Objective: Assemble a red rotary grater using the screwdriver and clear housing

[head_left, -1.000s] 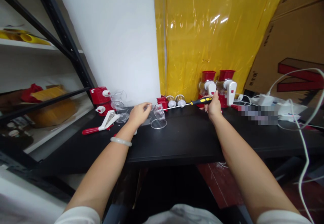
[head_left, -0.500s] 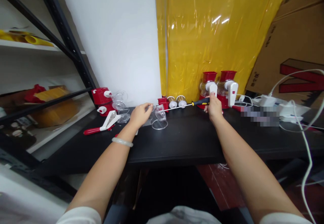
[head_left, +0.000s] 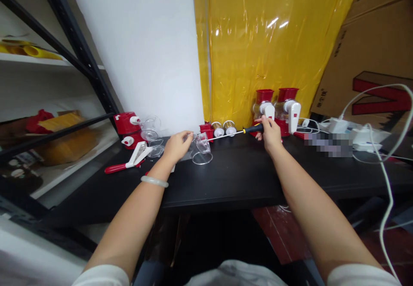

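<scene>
Head view: near the back edge of the bench (head_left: 226, 182), the left hand (head_left: 177, 146) pinches a clear plastic housing (head_left: 203, 143); the right hand (head_left: 271, 135) grips a screwdriver (head_left: 253, 129) reaching it (open room lies toward the front edge).

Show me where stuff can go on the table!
The black table has bare room between its front edge and the clear part by the screwdriver, and in front of the red-handled crank. It's crowded farther back, around the left hand, right hand and red grinders.
</scene>
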Tool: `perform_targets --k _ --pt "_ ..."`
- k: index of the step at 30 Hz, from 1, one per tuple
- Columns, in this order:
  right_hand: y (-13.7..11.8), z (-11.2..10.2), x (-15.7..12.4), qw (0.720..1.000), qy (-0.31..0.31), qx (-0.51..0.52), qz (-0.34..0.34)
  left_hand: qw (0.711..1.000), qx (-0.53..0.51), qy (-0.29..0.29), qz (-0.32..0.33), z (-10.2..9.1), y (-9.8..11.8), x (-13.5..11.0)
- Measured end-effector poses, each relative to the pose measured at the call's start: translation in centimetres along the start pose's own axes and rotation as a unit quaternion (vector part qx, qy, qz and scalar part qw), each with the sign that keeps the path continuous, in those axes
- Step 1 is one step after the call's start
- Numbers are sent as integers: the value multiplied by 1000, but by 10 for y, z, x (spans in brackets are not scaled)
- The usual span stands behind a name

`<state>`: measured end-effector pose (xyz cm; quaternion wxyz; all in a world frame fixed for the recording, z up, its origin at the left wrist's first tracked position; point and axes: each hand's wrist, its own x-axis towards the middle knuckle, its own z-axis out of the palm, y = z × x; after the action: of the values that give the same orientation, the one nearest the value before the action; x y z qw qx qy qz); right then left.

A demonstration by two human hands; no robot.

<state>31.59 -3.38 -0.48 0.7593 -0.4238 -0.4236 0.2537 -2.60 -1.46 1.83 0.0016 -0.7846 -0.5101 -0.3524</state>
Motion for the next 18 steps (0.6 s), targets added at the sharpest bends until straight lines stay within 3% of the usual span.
perform_targets --k 4,7,14,18 --pt "0 -2 -1 995 -49 80 35 1000 5 0 -3 0 0 0" --pt "0 -1 -1 989 -76 127 18 1000 9 -3 -7 0 0 0" --pt "-3 2 -3 999 16 -21 -19 1000 6 -1 1 -1 2 0" --pt "-2 2 -3 999 -3 34 19 1000 8 -2 1 -1 1 0"
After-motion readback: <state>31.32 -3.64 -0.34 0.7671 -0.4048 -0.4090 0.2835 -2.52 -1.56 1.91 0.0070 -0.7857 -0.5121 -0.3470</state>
